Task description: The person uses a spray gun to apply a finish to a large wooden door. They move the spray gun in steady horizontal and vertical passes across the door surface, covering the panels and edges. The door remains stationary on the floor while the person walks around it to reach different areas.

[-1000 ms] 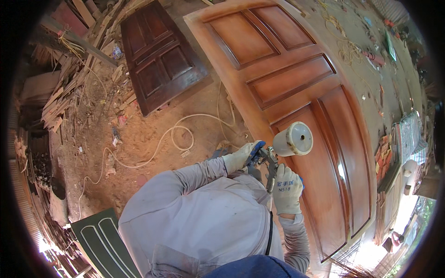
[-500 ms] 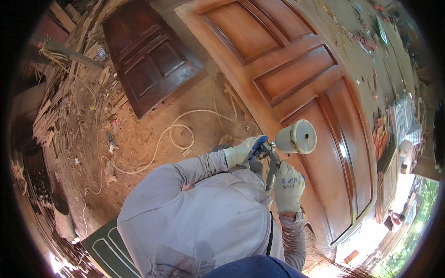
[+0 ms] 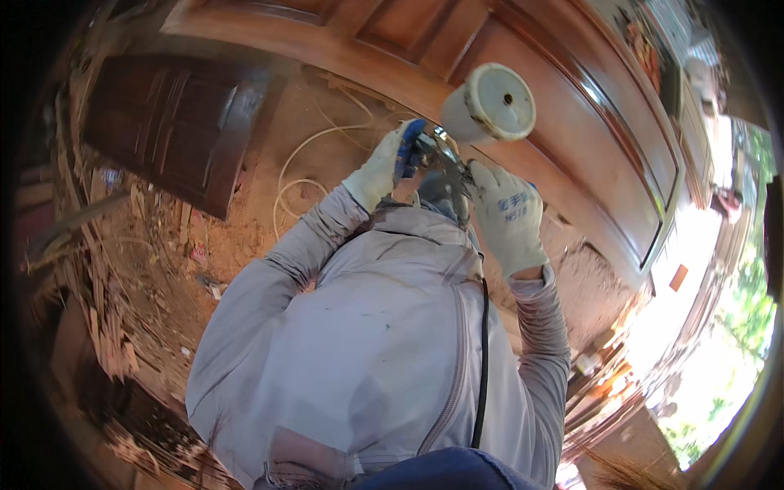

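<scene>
In front of my chest I hold a metal spray gun [image 3: 447,155] with a pale, stained paint cup [image 3: 488,102] on it, its lid facing me. My left hand [image 3: 387,162], in a white glove with blue on the fingers, is closed around one side of the gun. My right hand [image 3: 508,219], also in a white glove, has its fingers on the gun's other side, their tips partly hidden. Just beyond the cup lies a large, glossy reddish-brown panelled door [image 3: 572,163].
A darker panelled door [image 3: 175,122] lies at the left on dusty ground. A cream hose [image 3: 286,175] loops across the dirt between it and my left arm. Wood scraps [image 3: 102,302] are piled along the left. Bright daylight and greenery [image 3: 739,327] show at the right.
The whole view has turned, and both doors now appear higher and tilted differently. My hands and the spray gun sit higher in the picture. The green panel at lower left has gone from view.
</scene>
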### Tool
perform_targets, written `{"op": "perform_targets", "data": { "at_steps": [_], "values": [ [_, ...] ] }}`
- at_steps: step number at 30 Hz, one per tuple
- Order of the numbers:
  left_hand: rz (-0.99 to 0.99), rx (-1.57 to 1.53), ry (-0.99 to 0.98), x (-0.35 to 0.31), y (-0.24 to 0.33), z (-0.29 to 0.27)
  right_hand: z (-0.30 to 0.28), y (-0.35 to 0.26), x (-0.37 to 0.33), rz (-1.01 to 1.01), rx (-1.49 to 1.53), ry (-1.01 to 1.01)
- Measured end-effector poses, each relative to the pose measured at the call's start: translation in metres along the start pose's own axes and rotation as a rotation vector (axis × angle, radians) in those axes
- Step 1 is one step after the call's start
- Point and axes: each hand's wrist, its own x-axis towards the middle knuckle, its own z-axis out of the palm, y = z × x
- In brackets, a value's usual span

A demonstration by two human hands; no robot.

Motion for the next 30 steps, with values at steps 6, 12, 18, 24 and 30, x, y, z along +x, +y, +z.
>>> {"op": "perform_targets", "data": {
  "at_steps": [6, 12, 18, 24, 30],
  "values": [
    [-0.092, 0.093, 0.011, -0.002, 0.012, 0.005, 0.009, -0.001, -0.030, 0.384, 0.343, 0.118],
    [-0.139, 0.056, -0.122, 0.015, 0.010, -0.001, 0.030, -0.022, -0.031, 0.398, 0.365, 0.335],
    [-0.292, 0.145, -0.092, 0.021, 0.018, 0.001, 0.028, -0.027, -0.019, 0.490, 0.289, 0.180],
    [-0.237, 0.261, -0.167, 0.028, 0.015, 0.012, 0.045, -0.018, -0.032, 0.425, 0.274, 0.324],
    [-0.336, 0.133, -0.523, 0.017, 0.020, 0.028, 0.040, -0.012, -0.030, 0.492, 0.617, 0.237]
  ]
}}
